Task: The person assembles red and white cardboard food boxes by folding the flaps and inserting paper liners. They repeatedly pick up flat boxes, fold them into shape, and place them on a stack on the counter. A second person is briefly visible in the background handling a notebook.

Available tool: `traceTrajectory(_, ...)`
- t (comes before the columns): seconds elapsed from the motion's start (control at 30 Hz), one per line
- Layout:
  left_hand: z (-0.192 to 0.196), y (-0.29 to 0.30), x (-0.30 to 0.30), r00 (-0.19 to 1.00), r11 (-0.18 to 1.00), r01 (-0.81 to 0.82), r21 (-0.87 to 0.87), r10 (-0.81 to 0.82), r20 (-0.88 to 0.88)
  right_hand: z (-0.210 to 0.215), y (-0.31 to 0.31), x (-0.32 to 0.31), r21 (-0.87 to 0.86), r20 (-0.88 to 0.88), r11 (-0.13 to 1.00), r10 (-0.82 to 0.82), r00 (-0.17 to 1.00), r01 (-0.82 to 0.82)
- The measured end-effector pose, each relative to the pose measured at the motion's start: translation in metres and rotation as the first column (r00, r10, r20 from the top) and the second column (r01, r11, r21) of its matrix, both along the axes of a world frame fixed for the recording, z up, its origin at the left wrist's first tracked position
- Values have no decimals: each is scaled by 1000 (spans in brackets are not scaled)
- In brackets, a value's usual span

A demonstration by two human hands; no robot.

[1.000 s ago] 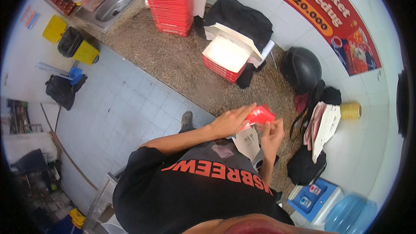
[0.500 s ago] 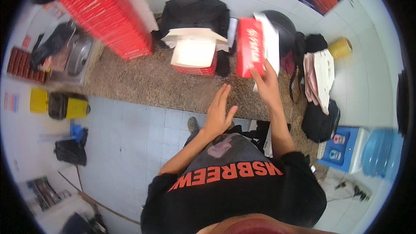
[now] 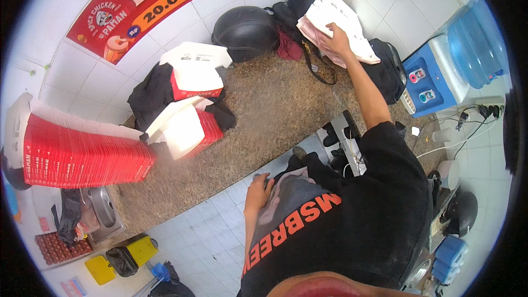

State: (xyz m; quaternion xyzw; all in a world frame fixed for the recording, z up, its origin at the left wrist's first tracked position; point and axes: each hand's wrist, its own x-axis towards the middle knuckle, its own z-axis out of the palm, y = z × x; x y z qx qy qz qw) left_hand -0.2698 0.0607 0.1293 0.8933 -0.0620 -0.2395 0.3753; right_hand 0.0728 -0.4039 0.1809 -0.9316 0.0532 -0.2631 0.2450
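- Right hand now touches flat carton blanks; grip unclear.
- Left hand: loosely open, apparently empty.
- Red carton now rests behind front carton, freeing right hand.

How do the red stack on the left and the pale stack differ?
The red stack is tall, with many layers; the pale stack is far lower, showing few. The red stack has red sides; the pale stack is white on top, pinkish below. The right hand touches the pale stack; the red stack stands untouched. Both are layered piles.
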Motion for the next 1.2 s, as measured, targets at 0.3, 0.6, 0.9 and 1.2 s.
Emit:
traceTrajectory(0.3,-5,-32,11,990,993,96,75,-104,96,-40,-92,33,-99,-92,994,-55,994,46)
traceTrajectory(0.6,-12,-54,13,990,991,109,72,-114,79,-6,-106,0,-73,-29,997,31,999,-33)
traceTrajectory(0.9,-13,-65,13,995,993,88,81,-91,33,-17,-87,11,-12,-209,961,269,940,-277)
traceTrajectory(1.2,-5,-84,13,999,997,29,74,-31,21,-18,-105,17,-19,-246,908,401,882,-418)
